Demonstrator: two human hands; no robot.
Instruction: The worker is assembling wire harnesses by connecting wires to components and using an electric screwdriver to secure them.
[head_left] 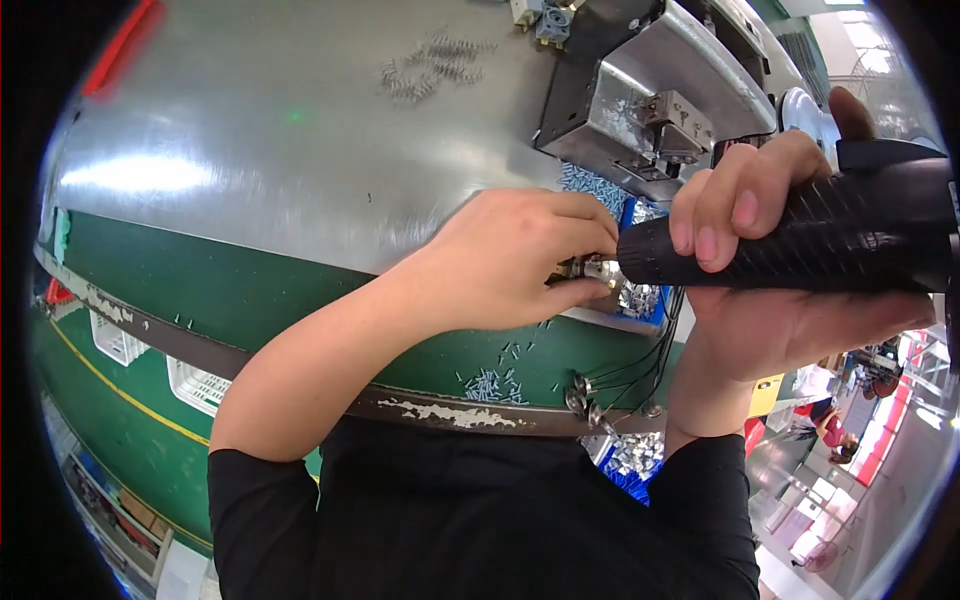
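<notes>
My left hand (pixel 525 255) is closed, its thumb and fingers pinching a small shiny metal fitting (pixel 598 268) at the table's front part. Fingers cover most of that fitting. In my right hand (pixel 745 210) lies a thick black electric screwdriver (pixel 800 240) with a ribbed grip, held level. Its nose points left and reaches the fitting, or nearly so; whether they touch I cannot tell. Just behind the nose, a blue tray (pixel 655 318) of shiny metal pieces is partly hidden. Bluish screws (pixel 590 184) are heaped beyond my left fingers.
A metal machine fixture (pixel 650 110) stands at the back right. Loose springs (pixel 435 68) lie on the steel tabletop (pixel 300 170). Near the front edge are a screw pile (pixel 490 386) and cables with round metal ends (pixel 590 400). Below is another bin of silver parts (pixel 636 455).
</notes>
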